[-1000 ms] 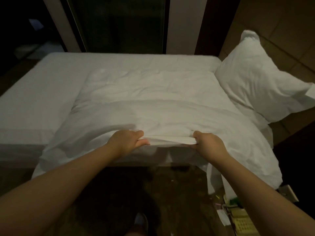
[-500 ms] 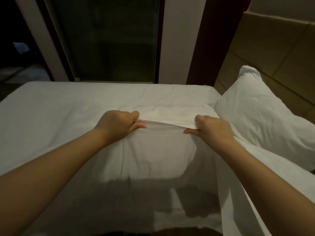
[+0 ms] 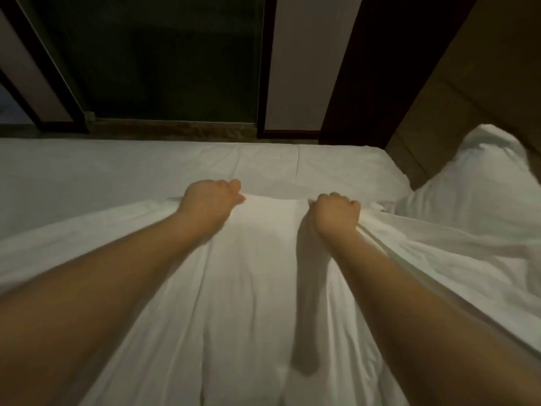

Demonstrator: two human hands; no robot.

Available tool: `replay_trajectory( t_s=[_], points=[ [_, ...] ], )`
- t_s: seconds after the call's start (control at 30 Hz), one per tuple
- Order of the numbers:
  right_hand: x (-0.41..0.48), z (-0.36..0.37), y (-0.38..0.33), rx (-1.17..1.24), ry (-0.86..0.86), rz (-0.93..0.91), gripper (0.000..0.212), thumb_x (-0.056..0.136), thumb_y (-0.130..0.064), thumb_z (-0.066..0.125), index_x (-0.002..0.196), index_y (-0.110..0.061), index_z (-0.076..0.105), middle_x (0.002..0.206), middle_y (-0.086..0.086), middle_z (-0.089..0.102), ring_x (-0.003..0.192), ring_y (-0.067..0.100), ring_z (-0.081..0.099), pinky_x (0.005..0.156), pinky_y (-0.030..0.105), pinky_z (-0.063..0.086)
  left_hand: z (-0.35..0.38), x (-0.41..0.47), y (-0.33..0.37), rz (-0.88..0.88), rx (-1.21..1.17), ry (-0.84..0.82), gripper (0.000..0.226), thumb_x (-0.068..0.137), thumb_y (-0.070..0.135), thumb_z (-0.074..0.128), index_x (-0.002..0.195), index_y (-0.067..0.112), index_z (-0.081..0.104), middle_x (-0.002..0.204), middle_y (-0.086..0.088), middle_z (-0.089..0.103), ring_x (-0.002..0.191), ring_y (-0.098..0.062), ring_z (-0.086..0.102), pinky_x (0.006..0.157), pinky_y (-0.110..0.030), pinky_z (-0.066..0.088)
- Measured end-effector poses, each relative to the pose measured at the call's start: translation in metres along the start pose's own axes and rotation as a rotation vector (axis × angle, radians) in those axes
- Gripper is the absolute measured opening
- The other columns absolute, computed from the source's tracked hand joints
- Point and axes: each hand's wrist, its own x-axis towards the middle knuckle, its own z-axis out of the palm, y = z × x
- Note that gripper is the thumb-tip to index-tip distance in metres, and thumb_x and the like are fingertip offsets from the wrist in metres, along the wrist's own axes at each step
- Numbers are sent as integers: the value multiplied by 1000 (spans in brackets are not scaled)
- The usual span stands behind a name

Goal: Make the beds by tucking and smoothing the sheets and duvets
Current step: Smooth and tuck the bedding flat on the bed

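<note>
Gripping the duvet [image 3: 248,288] by its far edge, your left hand [image 3: 212,200] is curled into a fist. The knuckles point away from you, and the thumb lies against the forefinger on the inner side with white cloth pinched beneath it. Your right hand [image 3: 336,213] is likewise balled up, knuckles upward, fingers wrapped round a bunch of the same cloth. Tight creases fan out from under its wrist toward the right. The two fists sit roughly level and apart, with a smooth span of duvet between them. Whether either fist presses down onto the surface below cannot be told.

Arms: both stretched out nearly straight, forearms bare, entering from the lower corners and converging ahead of you. The right forearm throws a long dark shadow on the cloth to its left.

Duvet: white, lying under both forearms and reaching as far as the line of your fists. Long lengthwise folds run from the hands back toward you.

Sheet [image 3: 87,171]: white and flat beyond the fists, out to its far edge, with one faint crease.

Pillow [image 3: 474,186]: white and puffed, at the right, leaning against the brown headboard [image 3: 456,92]. Its lower part is just beside the bunched duvet. It is slightly blurred.

Past the far edge there is a dark glass pane [image 3: 152,54] in a dark frame, with a pale wall strip [image 3: 298,63] to its right.
</note>
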Motion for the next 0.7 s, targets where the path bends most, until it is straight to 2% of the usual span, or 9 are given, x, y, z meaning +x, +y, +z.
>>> replay_trajectory(
  t_s=[0.03,0.1,0.17,0.23,0.33,0.43,0.5,0.57,0.7],
  points=[
    [20,19,-7,-6,17,-6,34,103,-29,33,106,-13,63,107,6,61,103,26,56,88,34,30,21,17,-4,-9,46,23,25,99,36,43,106,13,50,93,-7,63,79,-24,61,57,-29,36],
    [52,62,-15,-32,20,-41,31,102,-26,34,102,-13,62,104,5,61,100,25,54,88,34,30,66,46,-14,12,72,58,26,78,28,76,78,11,57,60,-7,58,46,-23,55,43,-22,28],
    [75,104,-20,-42,-2,-97,29,100,-25,34,101,-13,60,102,4,60,99,26,53,89,34,30,120,67,-22,7,22,130,37,61,21,88,60,8,53,42,-6,45,29,-18,42,44,-16,20],
    [92,142,-21,-38,-11,-124,31,101,-26,34,101,-10,60,101,6,59,98,28,52,88,36,30,162,81,-22,15,-34,130,34,69,16,83,59,6,52,41,-6,43,29,-19,39,45,-18,16],
    [111,197,-21,9,14,-125,29,98,-26,44,88,-5,63,85,11,60,83,32,55,78,40,35,216,93,-18,36,-108,131,31,87,22,56,61,7,50,43,-5,42,31,-19,37,44,-20,17],
    [118,244,-26,59,119,-125,23,90,-19,56,73,-5,62,68,10,57,64,32,55,68,38,40,265,92,-16,14,-185,97,31,87,25,52,61,6,50,44,-6,44,31,-21,40,41,-19,22],
    [124,267,-28,67,196,-123,26,89,-23,50,72,-7,62,67,9,55,64,30,53,70,38,39,286,92,-17,-34,-211,93,35,90,27,45,62,7,49,44,-6,45,32,-21,41,40,-19,24],
    [133,283,-30,89,274,-119,32,90,-26,43,73,-7,62,69,10,55,66,30,52,73,39,30,301,98,-20,-61,-242,125,38,92,29,40,62,7,49,44,-6,45,33,-22,40,41,-20,24],
    [149,315,-36,135,361,-144,33,91,-26,42,72,-6,61,69,12,54,66,31,52,72,37,25,327,110,-24,-71,-283,150,38,92,29,38,63,6,49,45,-7,45,32,-24,41,42,-20,25]
  ],
)
